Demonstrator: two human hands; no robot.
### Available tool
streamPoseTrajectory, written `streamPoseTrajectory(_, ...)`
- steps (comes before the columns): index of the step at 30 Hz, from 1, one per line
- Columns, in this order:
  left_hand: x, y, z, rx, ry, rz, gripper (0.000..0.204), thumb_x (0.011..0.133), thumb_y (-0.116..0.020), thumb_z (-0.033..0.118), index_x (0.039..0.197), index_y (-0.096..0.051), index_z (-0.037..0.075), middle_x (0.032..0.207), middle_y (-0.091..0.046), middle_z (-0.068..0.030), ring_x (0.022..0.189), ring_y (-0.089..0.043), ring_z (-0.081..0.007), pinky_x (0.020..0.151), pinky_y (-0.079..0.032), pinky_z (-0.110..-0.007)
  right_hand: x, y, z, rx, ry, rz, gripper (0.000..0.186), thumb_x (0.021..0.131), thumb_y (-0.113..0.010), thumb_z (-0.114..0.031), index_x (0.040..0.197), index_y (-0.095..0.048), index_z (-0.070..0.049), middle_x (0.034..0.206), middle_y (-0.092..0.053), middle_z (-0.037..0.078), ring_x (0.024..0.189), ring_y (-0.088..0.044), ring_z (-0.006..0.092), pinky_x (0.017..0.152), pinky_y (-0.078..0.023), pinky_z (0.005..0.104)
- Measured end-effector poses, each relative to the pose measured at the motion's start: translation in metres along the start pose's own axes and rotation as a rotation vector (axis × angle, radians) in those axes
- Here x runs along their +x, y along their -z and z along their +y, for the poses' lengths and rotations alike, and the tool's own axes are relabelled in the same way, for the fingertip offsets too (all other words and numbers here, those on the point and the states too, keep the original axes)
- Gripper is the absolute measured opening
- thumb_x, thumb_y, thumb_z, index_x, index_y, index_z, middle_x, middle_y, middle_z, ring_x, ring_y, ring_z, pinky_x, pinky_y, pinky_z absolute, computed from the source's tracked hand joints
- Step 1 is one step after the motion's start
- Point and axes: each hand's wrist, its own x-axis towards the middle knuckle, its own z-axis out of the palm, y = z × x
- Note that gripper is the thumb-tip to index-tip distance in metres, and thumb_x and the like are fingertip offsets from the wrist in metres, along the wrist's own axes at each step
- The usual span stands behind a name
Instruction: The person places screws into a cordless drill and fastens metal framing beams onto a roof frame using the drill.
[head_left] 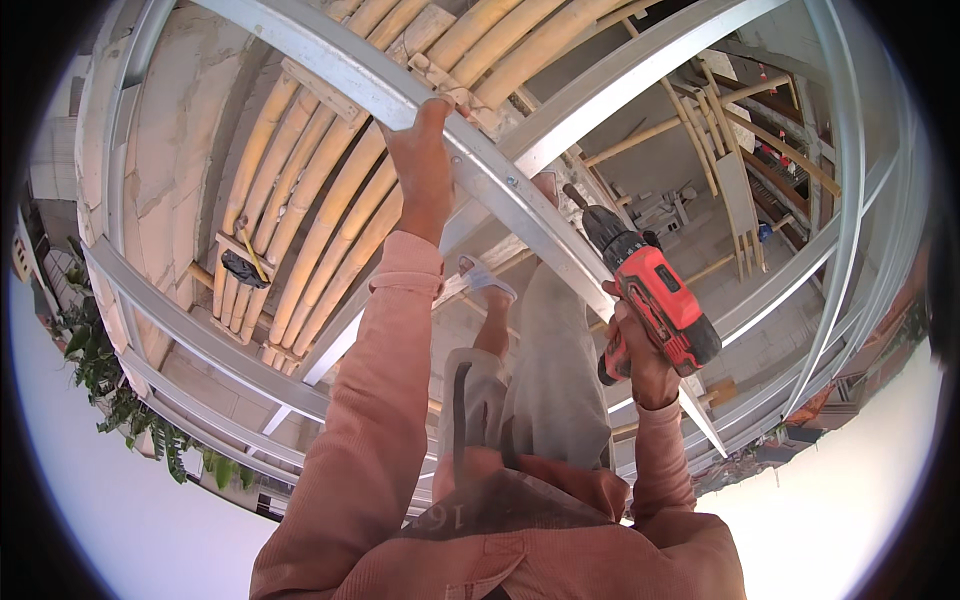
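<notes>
The red-and-black cordless drill (668, 300) is located right of the silver metal beam (350, 75), chuck directed up and left toward the frame; contact between bit and metal cannot be determined. The right hand (640, 345) is closed around the drill's handle, forearm rising from the lower right. Whether a finger presses the trigger cannot be told. The left hand (425, 170) grips the beam, thumb over its upper face; the left arm reaches forward, nearly straight. Both arms carry pink sleeves (365, 340).

A 2nd beam (640, 85) meets the first at an angle. Below the frame, at left, lie bamboo poles (335, 235) in rows; 1 black object (243, 268) with a yellow strip rests on them. Grey floor (640, 150) shows lower down, and green plants (130, 400) stand outside the frame at left.
</notes>
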Motion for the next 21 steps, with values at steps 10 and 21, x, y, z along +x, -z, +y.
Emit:
streamPoseTrajectory(10,-0.004,-0.001,0.003,0.018,0.029,-0.011,0.037,0.084,-0.064,0.016,0.110,-0.053,-0.008,0.100,-0.057,-0.0159,0.087,-0.067,-0.0281,0.075,-0.061,-0.045,0.070,0.003,-0.037,-0.451,0.498,-0.308,0.053,0.079,-0.076,-0.009,0.129,-0.062,-0.008,0.139,-0.059,0.017,0.112,-0.068,0.0339,0.093,-0.055,0.0379)
streamPoseTrajectory(21,0.002,0.009,-0.002,-0.014,0.043,-0.101,0.038,0.085,-0.062,0.016,0.113,-0.053,-0.007,0.091,-0.063,-0.0175,0.084,-0.069,-0.0274,0.074,-0.061,-0.043,0.127,0.007,-0.096,-0.736,0.718,-0.681,0.073,0.079,-0.076,-0.029,0.145,-0.048,-0.013,0.117,-0.069,0.016,0.095,-0.068,0.0398,0.081,-0.055,0.0440)
